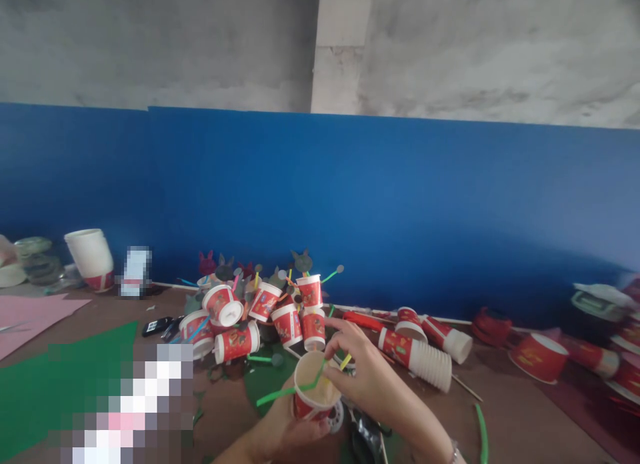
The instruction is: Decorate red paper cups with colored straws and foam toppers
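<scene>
My left hand [293, 421] is wrapped round a red paper cup [313, 411], its open mouth tilted toward me. A thin green strip [280, 395], perhaps a straw, crosses the cup's rim and bends up inside it. My right hand [353, 357] is over the cup, with thumb and forefinger pinched on the strip's upper end. A short yellow piece [345, 361] shows beside these fingers. Just beyond the hands lies a pile of red paper cups [237, 342] with coloured strips and animal-head cutouts [302, 260] on them.
Stacked cups [417, 359] lie to the right, near a loose green strip [481, 431] and a red tub [539, 357]. Green sheet [95, 377] and pink sheet [35, 317] cover the left side. A blue wall panel [320, 197] stands behind the table.
</scene>
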The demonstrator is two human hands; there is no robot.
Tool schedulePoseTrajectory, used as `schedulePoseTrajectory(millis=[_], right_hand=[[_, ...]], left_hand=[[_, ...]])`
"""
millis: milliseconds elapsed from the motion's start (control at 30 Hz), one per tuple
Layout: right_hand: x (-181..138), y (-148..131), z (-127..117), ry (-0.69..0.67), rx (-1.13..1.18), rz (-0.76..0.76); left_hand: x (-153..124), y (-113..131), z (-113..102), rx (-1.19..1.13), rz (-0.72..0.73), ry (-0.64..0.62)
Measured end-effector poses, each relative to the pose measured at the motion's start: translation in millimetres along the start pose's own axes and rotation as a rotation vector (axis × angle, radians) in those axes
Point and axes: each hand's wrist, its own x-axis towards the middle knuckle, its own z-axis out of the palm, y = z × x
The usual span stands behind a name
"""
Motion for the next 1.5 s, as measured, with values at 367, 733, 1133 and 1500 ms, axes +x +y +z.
schedulePoseTrajectory(millis=[367,733,1133,1500], right_hand=[[-4,-8,-6,-0.171,0.175,-0.014],[1,9,-3,-0.079,0.034,0.118],[4,19,-11,0.157,-0.116,0.193],[4,14,-12,0.202,-0.3,0.077]], left_hand=[[-1,16,3,-0.228,-0.151,-0.082],[1,18,8,-0.297,-0.147,-0.067],[26,29,16,-0.061,0.154,0.345],[51,39,33,-0.014,0.284,0.623]])
